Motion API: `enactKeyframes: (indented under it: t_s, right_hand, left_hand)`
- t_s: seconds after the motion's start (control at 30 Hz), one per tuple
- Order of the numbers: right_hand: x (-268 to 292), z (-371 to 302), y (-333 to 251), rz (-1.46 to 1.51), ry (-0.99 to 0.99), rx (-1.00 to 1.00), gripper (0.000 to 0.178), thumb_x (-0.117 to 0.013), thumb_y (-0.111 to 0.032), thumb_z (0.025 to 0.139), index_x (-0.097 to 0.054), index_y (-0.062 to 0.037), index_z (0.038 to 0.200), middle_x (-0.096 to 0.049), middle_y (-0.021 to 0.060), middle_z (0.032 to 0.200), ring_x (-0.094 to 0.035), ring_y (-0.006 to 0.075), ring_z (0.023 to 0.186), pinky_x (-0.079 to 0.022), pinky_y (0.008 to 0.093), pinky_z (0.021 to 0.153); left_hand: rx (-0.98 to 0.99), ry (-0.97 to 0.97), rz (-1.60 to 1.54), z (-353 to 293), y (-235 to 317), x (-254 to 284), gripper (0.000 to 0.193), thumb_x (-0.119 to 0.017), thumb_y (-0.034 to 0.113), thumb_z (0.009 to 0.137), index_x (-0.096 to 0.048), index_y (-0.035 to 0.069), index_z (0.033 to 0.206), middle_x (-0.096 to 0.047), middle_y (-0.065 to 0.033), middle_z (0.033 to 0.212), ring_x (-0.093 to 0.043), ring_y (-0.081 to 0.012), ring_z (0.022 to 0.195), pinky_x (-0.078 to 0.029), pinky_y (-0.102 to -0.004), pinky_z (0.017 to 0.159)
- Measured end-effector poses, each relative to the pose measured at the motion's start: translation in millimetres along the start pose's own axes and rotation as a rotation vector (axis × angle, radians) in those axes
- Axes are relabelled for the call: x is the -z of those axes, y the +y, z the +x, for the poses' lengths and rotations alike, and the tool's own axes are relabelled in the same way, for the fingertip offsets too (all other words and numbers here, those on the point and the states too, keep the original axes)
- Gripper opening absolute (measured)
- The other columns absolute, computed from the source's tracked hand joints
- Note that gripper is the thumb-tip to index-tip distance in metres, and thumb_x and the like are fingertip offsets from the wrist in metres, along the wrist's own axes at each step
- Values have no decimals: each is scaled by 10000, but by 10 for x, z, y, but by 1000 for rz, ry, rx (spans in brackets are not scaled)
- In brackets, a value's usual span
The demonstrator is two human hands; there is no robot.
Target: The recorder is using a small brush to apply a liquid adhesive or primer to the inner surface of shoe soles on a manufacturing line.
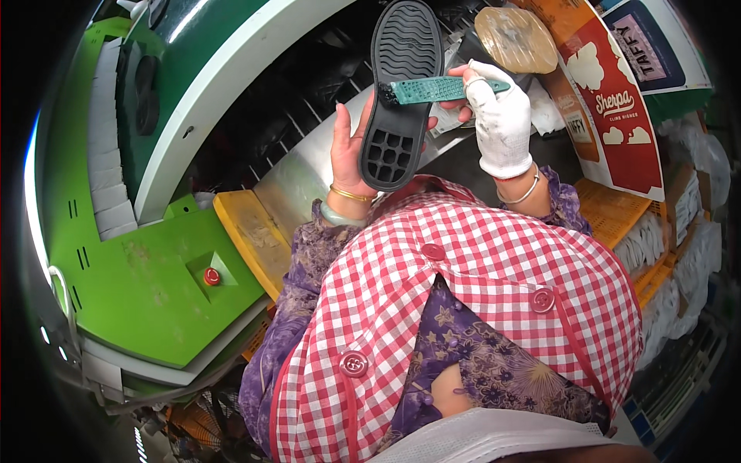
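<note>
White face-mask fabric (494,440) crosses the lowest edge of our view, and past it our red-and-white checked apron (478,239) fills the middle. On our left spreads a green machine (147,293) with a pale curved rim (231,85); on our right a red printed board (617,108) stands close, limiting outward swing on that side. Between them, the grey metal table (297,170) gives the most open room just left of our hands, though a yellow tray (251,235) edges in near the left forearm. Raised before the apron is a black shoe sole (397,119), gripped by our bare left hand (350,158), with fingertips showing past its far side; its underside faces us, probably so its rim can be seen and reached. Our right hand (500,123), in a white glove with bare fingertips, is clamped on a green brush (432,89) laid across the sole, dark bristles at the left edge. That reach appears to explain why the hands sit apart. Smallest, a red push button (212,276) lies well clear of both.
</note>
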State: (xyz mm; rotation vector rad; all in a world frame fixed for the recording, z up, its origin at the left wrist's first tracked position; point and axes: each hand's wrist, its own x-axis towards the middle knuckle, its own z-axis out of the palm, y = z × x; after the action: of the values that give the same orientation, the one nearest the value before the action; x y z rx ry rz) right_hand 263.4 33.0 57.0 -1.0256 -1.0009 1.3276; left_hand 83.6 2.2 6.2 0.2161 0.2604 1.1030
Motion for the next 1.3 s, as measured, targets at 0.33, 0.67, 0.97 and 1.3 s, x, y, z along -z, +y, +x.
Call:
enactKeyframes:
  t_s: [0.33,0.67,0.97,1.3]
  right_hand:
    - [-45,-215,4,-23,-78,-23,157,-512,-81,876,-609,19,949,-635,51,768,-626,78,657,-418,152,528]
    - [-114,-379,-145,-20,-134,-67,150,-552,-46,872,-608,51,972,-620,57,841,-598,77,706,-477,181,607]
    - [-49,-117,-325,-134,-501,-145,193,-520,-55,890,-566,62,1036,-616,92,910,-615,119,755,-541,243,638]
    - [-254,188,-452,-373,-758,-350,278,-530,-228,905,-577,-20,1084,-624,58,973,-602,87,726,-527,209,632]
  left_hand:
    - [-74,142,-153,155,33,7,687,-313,634,869,-315,170,1375,-431,-131,1319,-476,-333,1154,-409,-489,948]
    - [45,-94,-426,138,52,-33,730,-296,666,851,-271,174,1389,-385,-186,1344,-437,-419,1172,-377,-547,963]
    - [107,194,85,48,142,-62,827,-293,691,838,-287,66,1379,-453,-166,1296,-486,-314,1151,-414,-467,949]
    - [325,41,202,-28,294,41,923,-167,768,790,-348,46,1336,-486,-213,1209,-523,-428,1060,-499,-465,813]
